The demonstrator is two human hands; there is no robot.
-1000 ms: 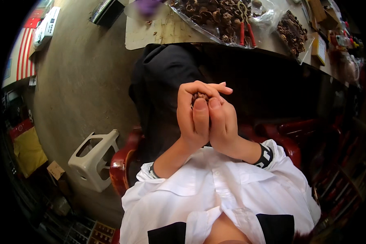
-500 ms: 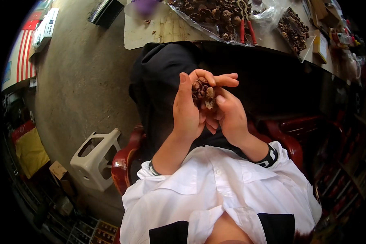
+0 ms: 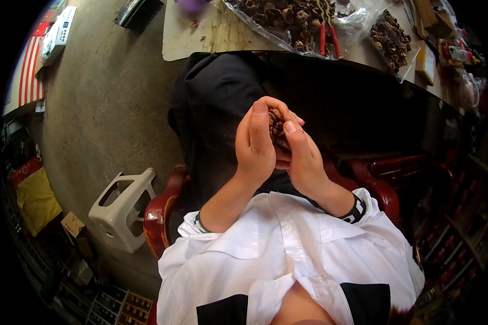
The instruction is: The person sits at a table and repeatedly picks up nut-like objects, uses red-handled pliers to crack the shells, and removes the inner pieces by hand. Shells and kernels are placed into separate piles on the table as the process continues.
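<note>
Over my lap, my left hand (image 3: 254,142) and my right hand (image 3: 305,160) are cupped together. Between them sits a brown, wrinkled walnut kernel (image 3: 276,125), partly hidden by my fingers. The left fingers curl over its far side, with the thumb upright along its left. My right thumb presses on it from the right. On the table ahead, broken walnut shells (image 3: 287,16) lie on a clear plastic sheet or bag. Red-handled pliers (image 3: 329,40) rest on them. To their right is a pile of walnut pieces (image 3: 387,40) on clear plastic.
The pale table (image 3: 200,40) has its near edge beyond my knees. A blurred purple thing (image 3: 192,7) is at its left end. A beige plastic stool (image 3: 111,211) stands on the floor to my left, beside my red chair's arm (image 3: 160,214). Boxes (image 3: 425,62) lie at the table's right.
Both hands have closed further around the walnut kernel, covering more of it. My left thumb has come in against it, and the pale flake at its front no longer shows.
</note>
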